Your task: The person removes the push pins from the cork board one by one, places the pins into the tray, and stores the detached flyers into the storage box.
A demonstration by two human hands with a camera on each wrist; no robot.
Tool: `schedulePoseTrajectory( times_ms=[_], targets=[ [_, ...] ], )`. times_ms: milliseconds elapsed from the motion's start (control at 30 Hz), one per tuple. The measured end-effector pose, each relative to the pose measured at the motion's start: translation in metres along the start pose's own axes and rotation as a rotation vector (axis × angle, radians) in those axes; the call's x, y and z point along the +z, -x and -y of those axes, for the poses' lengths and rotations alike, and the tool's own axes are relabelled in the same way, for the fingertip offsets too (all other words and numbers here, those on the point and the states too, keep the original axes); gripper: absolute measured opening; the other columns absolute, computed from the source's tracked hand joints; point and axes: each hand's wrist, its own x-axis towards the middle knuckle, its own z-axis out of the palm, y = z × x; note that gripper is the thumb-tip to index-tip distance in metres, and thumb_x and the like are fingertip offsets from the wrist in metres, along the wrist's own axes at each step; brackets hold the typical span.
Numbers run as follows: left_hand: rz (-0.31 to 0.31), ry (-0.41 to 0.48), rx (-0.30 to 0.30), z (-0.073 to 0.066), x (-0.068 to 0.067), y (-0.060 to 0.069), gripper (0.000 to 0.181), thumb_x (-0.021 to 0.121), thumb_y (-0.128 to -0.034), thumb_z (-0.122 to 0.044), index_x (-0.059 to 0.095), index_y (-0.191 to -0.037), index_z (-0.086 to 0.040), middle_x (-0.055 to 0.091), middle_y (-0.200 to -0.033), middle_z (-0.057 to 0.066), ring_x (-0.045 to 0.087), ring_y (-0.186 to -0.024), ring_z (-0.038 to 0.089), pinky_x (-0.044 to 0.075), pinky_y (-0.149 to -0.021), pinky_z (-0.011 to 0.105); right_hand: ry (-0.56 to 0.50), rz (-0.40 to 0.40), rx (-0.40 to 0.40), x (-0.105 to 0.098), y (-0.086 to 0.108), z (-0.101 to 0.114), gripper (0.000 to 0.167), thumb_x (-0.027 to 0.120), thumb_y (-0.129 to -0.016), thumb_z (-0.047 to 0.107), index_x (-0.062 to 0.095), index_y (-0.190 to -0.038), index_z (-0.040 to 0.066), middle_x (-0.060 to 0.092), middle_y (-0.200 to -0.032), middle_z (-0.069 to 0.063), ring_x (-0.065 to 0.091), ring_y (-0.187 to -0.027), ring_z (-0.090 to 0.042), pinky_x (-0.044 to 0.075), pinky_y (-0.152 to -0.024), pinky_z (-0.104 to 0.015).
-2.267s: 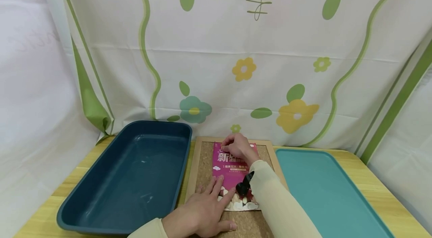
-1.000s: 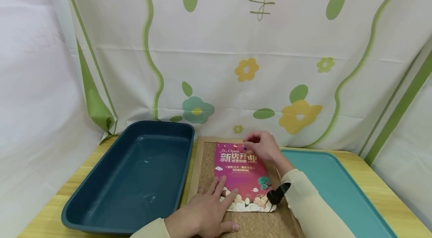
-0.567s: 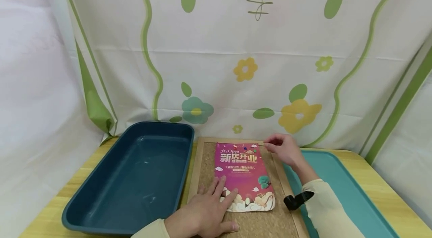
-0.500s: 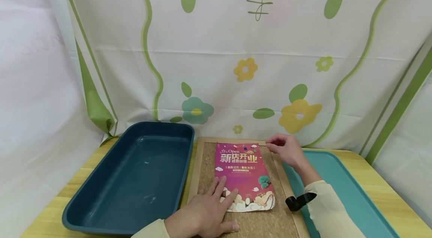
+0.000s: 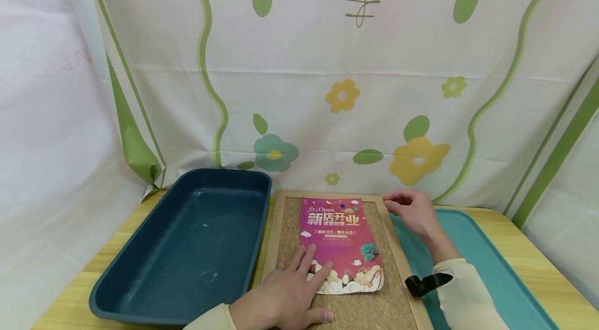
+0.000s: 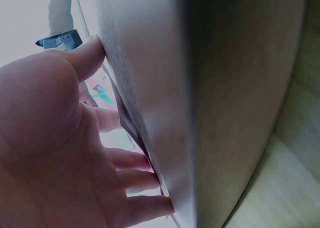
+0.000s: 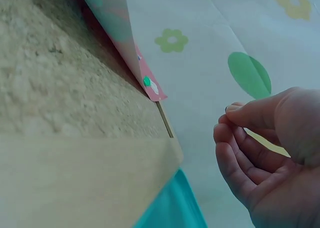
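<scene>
A pink-and-purple poster [image 5: 339, 247] lies on a wood-framed cork board [image 5: 393, 247], its lower part under my left hand [image 5: 290, 288]. That hand rests on it with spread fingers; in the left wrist view the fingertips touch the poster's edge and the thumb [image 6: 90, 57] touches the cork. My right hand [image 5: 414, 210] is raised by the board's top right corner, apart from the poster. In the right wrist view its thumb [image 7: 255, 112] meets the curled fingers; a tiny dark spot shows at the tips, too small to identify. The poster's corner [image 7: 152, 90] there lifts slightly.
A deep dark-blue tray [image 5: 182, 247] stands left of the board. To the right, partly beneath my right forearm, lies a flat teal tray [image 5: 486, 262]. A floral cloth [image 5: 299, 86] hangs just behind the board. All sit on a wooden table [image 5: 538, 262].
My right hand has moved from the poster's upper left, along its top edge, to the right, beyond the poster to the board's corner. My left hand stays on the poster's lower left.
</scene>
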Motion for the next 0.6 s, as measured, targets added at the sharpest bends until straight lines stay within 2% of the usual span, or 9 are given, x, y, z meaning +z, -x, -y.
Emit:
schedulePoseTrajectory(
  times_ms=[133, 367, 500, 600],
  targets=[
    [-0.002, -0.002, -0.004, -0.001, 0.000, 0.000, 0.080, 0.054, -0.0967, -0.075, 0.028, -0.166, -0.045, 0.016, -0.180, 0.001, 0.020, -0.166, 0.032, 0.039, -0.121, 0.067, 0.005, -0.022, 0.025, -0.006, 0.000, -0.005, 0.028, 0.071, -0.103, 0.017, 0.075, -0.121, -0.003, 0.078, -0.106, -0.014, 0.072, -0.089, -0.017, 0.062, -0.080, -0.033],
    [-0.007, -0.009, -0.002, -0.002, 0.000, 0.001, 0.079, 0.056, -0.0975, -0.072, 0.030, -0.166, -0.043, 0.018, -0.179, 0.002, 0.022, -0.166, 0.032, 0.040, -0.120, 0.066, 0.085, -0.052, 0.040, -0.011, -0.002, -0.017, 0.023, 0.074, -0.100, 0.013, 0.077, -0.112, -0.006, 0.080, -0.094, -0.012, 0.067, -0.077, -0.006, 0.055, -0.067, -0.021],
    [-0.009, -0.005, 0.004, -0.002, 0.000, 0.002, 0.079, 0.056, -0.0979, -0.072, 0.030, -0.166, -0.043, 0.018, -0.179, 0.002, 0.021, -0.166, 0.033, 0.041, -0.120, 0.066, 0.088, -0.074, 0.098, -0.011, -0.003, -0.026, 0.022, 0.073, -0.098, 0.011, 0.078, -0.110, -0.007, 0.079, -0.086, -0.004, 0.065, -0.072, -0.003, 0.053, -0.063, -0.021],
    [-0.012, -0.001, 0.005, -0.002, -0.001, 0.002, 0.079, 0.056, -0.0975, -0.072, 0.030, -0.166, -0.042, 0.018, -0.179, 0.002, 0.021, -0.166, 0.033, 0.040, -0.120, 0.066, 0.017, -0.069, 0.174, -0.012, -0.002, -0.031, 0.025, 0.072, -0.099, 0.010, 0.075, -0.113, -0.010, 0.078, -0.083, -0.002, 0.067, -0.070, -0.004, 0.056, -0.062, -0.023]
  ],
)
